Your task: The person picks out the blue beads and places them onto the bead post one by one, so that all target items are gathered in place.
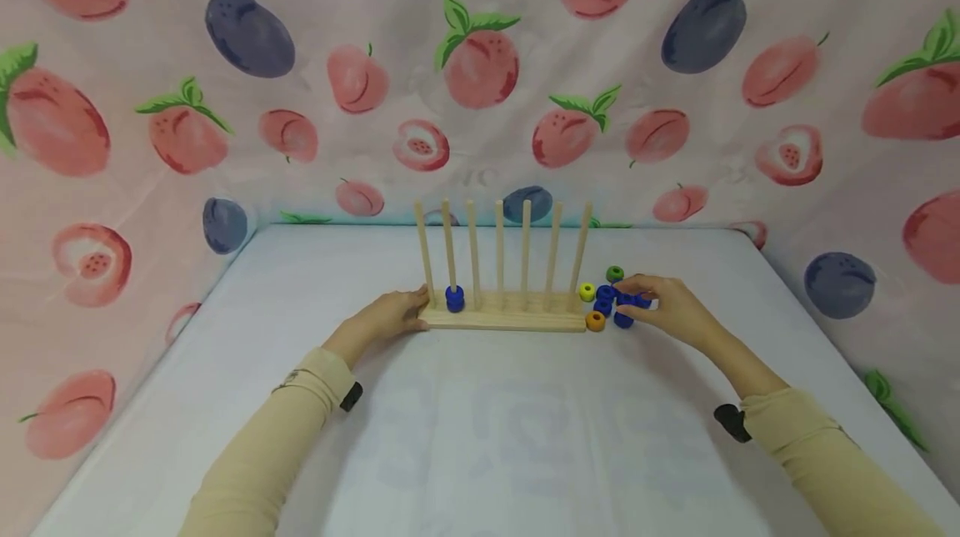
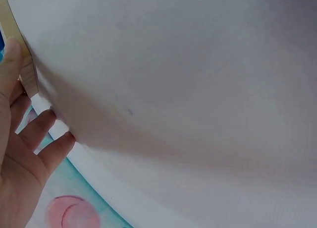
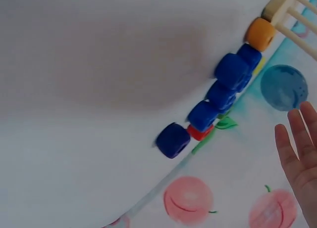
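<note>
Left hand (image 1: 390, 313) relaxed, fingers flat against rack (image 1: 502, 316) left end, steadying. Right hand (image 1: 667, 308) over blue beads (image 1: 611, 303) right of rack, grip hidden, cannot tell. Beads likely light, hard, roll-prone: pinch sides. Two blue already on peg (image 1: 454, 298).

A row of blue beads (image 3: 221, 96) ran across the white table (image 3: 99, 89), from a lone blue bead (image 3: 173, 140) at the near end up to an orange bead (image 3: 261, 33) at the far right. A red bead (image 3: 200, 134) peeked out behind the blue ones. The orange bead lay just beside the wooden peg rack (image 3: 292, 10) in the top right corner. The right hand (image 3: 301, 153) showed at the right edge, fingers straight, apart from the beads, against peach-printed cloth (image 3: 223, 193).
</note>
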A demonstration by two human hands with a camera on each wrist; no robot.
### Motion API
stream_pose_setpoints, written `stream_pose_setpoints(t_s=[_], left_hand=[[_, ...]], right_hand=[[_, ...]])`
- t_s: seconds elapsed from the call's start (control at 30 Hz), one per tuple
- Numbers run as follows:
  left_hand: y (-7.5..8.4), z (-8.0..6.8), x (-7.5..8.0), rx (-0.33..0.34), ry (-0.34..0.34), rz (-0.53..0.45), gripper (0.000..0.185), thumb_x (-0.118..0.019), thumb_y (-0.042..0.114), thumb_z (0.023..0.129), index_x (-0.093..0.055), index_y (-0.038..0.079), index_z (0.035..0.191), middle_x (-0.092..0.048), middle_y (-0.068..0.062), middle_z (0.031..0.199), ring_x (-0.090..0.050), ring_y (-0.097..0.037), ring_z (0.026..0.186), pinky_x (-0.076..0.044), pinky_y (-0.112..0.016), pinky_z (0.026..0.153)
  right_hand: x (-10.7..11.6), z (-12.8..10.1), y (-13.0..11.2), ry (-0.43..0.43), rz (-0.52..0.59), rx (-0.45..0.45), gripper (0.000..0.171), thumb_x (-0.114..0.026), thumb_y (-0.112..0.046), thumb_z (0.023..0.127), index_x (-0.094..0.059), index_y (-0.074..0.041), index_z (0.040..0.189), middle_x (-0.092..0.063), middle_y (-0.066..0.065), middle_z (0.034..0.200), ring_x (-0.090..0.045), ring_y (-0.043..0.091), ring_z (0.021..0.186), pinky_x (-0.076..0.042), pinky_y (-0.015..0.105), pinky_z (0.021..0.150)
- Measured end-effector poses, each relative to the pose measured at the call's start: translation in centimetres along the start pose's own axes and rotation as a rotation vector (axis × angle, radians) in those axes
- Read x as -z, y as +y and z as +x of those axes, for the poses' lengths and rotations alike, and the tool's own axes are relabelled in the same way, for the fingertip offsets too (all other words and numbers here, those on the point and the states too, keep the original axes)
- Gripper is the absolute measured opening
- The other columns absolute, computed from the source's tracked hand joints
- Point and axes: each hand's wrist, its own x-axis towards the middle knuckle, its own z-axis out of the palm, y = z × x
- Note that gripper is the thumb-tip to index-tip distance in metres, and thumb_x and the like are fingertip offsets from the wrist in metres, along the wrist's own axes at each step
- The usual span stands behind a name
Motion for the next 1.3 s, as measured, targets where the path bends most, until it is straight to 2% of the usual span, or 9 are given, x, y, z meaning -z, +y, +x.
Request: stream_pose_setpoints(t_s=[0.3, 0.47, 0.67, 0.87, 1.3], left_hand=[[0.0, -0.2, 0.0, -0.010, 0.017, -0.003, 0.064, -0.062, 0.025, 0.091, -0.035, -0.007, 0.140, -0.036, -0.025, 0.144, -0.044, -0.043, 0.127, -0.037, -0.050, 0.108], [0.1, -0.3, -0.3, -0.006, -0.003, -0.002, 0.064, -0.062, 0.025, 0.091, -0.036, -0.007, 0.139, -0.037, -0.024, 0.144, -0.044, -0.042, 0.127, -0.037, -0.049, 0.108], [0.2, -0.2, 0.0, 0.008, 0.010, -0.007, 0.065, -0.061, 0.025, 0.091, -0.034, -0.007, 0.141, -0.037, -0.023, 0.145, -0.044, -0.042, 0.128, -0.037, -0.049, 0.108], [0.2, -0.3, 0.0, 0.030, -0.012, -0.022, 0.066, -0.060, 0.026, 0.092, -0.031, -0.006, 0.142, -0.033, -0.023, 0.147, -0.041, -0.042, 0.130, -0.035, -0.050, 0.110], [0.1, -0.3, 0.0, -0.001, 0.001, -0.012, 0.061, -0.060, 0.024, 0.092, -0.037, -0.007, 0.139, -0.034, -0.024, 0.145, -0.041, -0.042, 0.130, -0.035, -0.050, 0.109]], right_hand=[[-0.3, -0.5, 1.7, -0.042, -0.044, -0.032, 0.035, -0.067, -0.006, 0.085, -0.059, 0.010, 0.115, -0.064, 0.028, 0.112, -0.060, 0.042, 0.104, -0.051, 0.055, 0.087], [-0.8, -0.8, 2.6, -0.094, -0.036, -0.083, 0.036, -0.066, -0.011, 0.087, -0.059, 0.010, 0.116, -0.064, 0.027, 0.113, -0.060, 0.041, 0.102, -0.053, 0.053, 0.086], [-1.2, -0.4, 2.9, -0.084, -0.050, -0.091, 0.035, -0.068, -0.013, 0.086, -0.062, 0.010, 0.112, -0.066, 0.025, 0.109, -0.061, 0.039, 0.099, -0.054, 0.051, 0.084], [-1.5, -0.1, 2.9, -0.090, -0.054, -0.105, 0.033, -0.069, -0.010, 0.085, -0.062, 0.010, 0.110, -0.066, 0.026, 0.107, -0.062, 0.037, 0.096, -0.055, 0.048, 0.084], [-2.2, 0.3, 3.4, -0.088, -0.078, -0.095, 0.029, -0.070, -0.004, 0.081, -0.062, 0.013, 0.105, -0.067, 0.026, 0.098, -0.065, 0.032, 0.083, -0.057, 0.043, 0.075]])
